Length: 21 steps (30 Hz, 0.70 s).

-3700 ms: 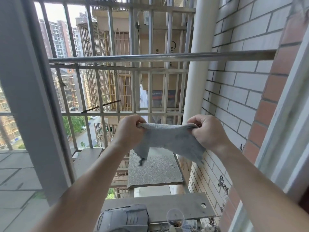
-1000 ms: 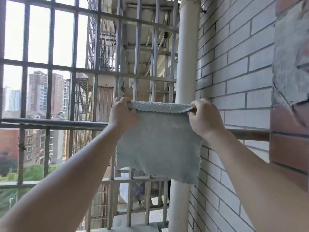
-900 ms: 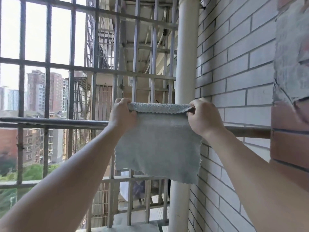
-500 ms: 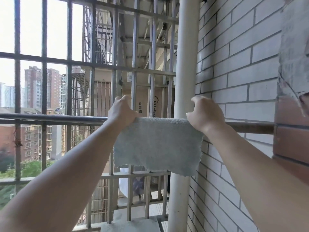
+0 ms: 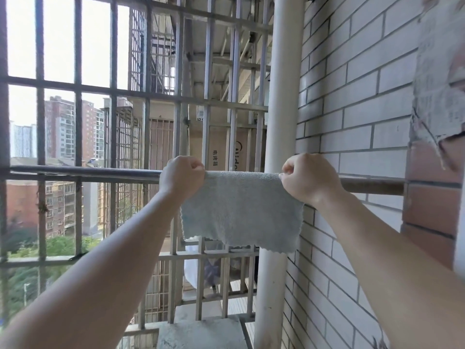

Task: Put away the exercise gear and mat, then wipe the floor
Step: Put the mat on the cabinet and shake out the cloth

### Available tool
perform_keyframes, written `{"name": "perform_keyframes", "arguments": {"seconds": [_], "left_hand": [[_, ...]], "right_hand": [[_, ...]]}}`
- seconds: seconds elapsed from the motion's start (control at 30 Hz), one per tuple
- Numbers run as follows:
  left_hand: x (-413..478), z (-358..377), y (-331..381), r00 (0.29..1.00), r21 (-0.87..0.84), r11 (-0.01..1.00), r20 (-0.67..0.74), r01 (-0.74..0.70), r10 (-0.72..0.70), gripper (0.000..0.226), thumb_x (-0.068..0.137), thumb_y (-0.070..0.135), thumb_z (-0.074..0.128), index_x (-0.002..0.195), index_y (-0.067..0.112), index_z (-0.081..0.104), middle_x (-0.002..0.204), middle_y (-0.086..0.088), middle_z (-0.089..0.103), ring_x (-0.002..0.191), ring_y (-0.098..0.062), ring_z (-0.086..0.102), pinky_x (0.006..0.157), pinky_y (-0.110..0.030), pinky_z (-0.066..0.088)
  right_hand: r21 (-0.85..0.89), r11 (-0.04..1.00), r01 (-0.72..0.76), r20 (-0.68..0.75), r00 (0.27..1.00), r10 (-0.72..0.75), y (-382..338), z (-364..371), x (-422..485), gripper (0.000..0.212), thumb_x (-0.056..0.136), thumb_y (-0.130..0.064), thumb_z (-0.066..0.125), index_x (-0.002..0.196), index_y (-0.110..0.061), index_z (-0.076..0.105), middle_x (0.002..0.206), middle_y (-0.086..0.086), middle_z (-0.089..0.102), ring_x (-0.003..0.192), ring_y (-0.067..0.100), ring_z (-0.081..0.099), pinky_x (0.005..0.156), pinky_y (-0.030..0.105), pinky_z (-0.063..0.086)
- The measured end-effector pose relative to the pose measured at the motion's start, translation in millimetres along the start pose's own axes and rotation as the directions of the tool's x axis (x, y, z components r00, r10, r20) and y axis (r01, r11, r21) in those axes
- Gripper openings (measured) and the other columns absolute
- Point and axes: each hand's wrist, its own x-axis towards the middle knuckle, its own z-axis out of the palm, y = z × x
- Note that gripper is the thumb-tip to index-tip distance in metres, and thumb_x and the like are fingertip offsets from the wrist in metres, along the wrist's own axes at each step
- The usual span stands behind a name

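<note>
A pale grey-blue cloth (image 5: 241, 210) hangs draped over a horizontal metal rail (image 5: 83, 172) outside the window, its ragged lower edge free. My left hand (image 5: 182, 176) sits at the cloth's upper left corner on the rail, fingers curled round the fold. My right hand (image 5: 308, 180) pinches the upper right corner with curled fingers. Both arms reach out through the window opening.
Metal security bars (image 5: 113, 91) close off the space beyond the rail. A white drainpipe (image 5: 279, 96) runs down beside the white brick wall (image 5: 357, 117) on the right. A red brick window edge (image 5: 432, 197) lies near my right arm. A concrete ledge (image 5: 201, 331) sits below.
I raised the cloth from low in front of me, spread it flat, then lowered it over the rail. It now hangs folded over the rail with my hands at both ends.
</note>
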Motion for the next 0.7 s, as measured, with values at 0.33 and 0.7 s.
{"name": "perform_keyframes", "arguments": {"seconds": [0.33,0.7], "left_hand": [[-1,5,-2,0.998,0.046,0.999,-0.06,-0.027,0.03,0.018,0.092,0.017,0.057,0.086,0.023,0.073,0.082,0.009,0.07,0.08,-0.017,0.065,0.077,-0.04,0.058],[3,11,-12,0.999,0.061,0.998,-0.05,0.021,-0.018,0.029,0.09,0.011,0.054,0.069,0.026,0.067,0.079,0.009,0.07,0.073,-0.017,0.065,0.072,-0.039,0.06]], "right_hand": [[-0.005,1.0,-0.001,-0.031,1.0,0.001,7,0,-3,0.018,0.082,-0.013,0.057,0.077,-0.021,0.072,0.076,0.0,0.069,0.077,0.026,0.062,0.068,0.035,0.055],[0.008,1.0,-0.021,-0.031,0.999,0.021,0,5,4,0.021,0.077,-0.009,0.054,0.073,-0.019,0.072,0.072,0.002,0.069,0.074,0.028,0.061,0.065,0.033,0.055]]}}
